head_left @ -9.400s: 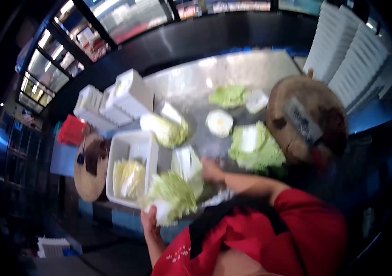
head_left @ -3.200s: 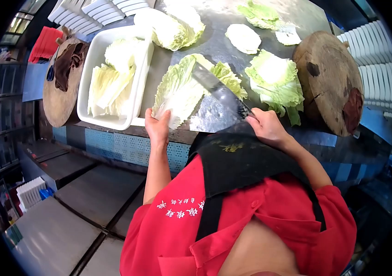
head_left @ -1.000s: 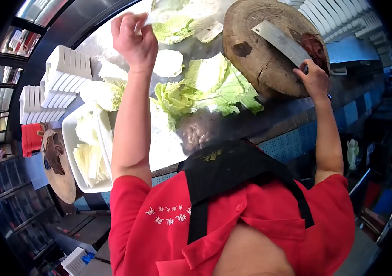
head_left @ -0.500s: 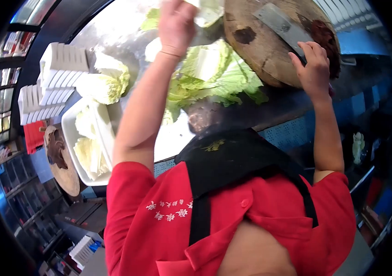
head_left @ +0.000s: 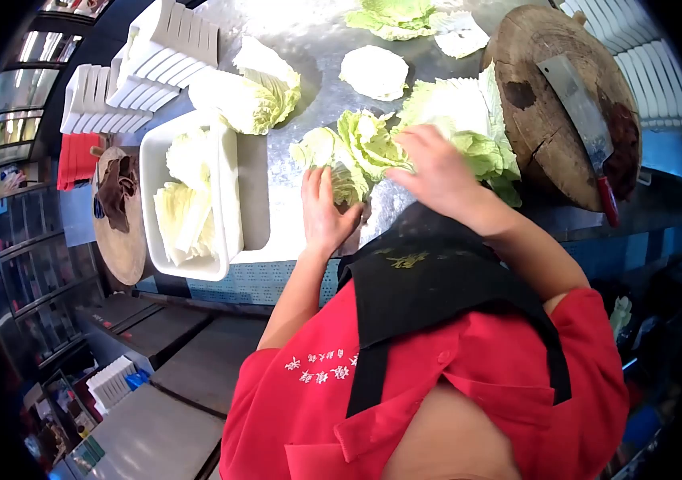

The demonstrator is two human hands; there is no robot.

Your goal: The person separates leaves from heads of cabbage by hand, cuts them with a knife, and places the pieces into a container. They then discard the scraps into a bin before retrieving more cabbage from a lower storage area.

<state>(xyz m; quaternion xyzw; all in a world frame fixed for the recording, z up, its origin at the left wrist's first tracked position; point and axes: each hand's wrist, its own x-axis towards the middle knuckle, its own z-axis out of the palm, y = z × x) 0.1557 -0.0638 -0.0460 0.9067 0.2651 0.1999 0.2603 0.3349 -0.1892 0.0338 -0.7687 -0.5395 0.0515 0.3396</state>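
My left hand (head_left: 327, 214) lies against the near edge of a heap of loose cabbage leaves (head_left: 357, 152), its fingers spread apart. At the right side of the same heap, my right hand (head_left: 437, 170) touches the leaves with its fingertips; it is blurred, and whether it grips a leaf does not show. More cabbage leaves (head_left: 481, 108) lie just beyond my right hand, beside the round chopping block (head_left: 545, 120). The cleaver (head_left: 577, 104) rests on that block, its red handle over the near edge, with no hand on it.
A white tub (head_left: 231, 200) with cabbage pieces stands at the left. Behind it lie a cabbage (head_left: 253, 96) and stacked white baskets (head_left: 169, 48). A round pale piece (head_left: 374, 73) and more leaves (head_left: 393, 18) lie farther back. White racks (head_left: 653, 80) stand at the right.
My right hand has let go of the cleaver and moved left to the leaves. My left hand has come down from the far side to the near leaves. The view has shifted.
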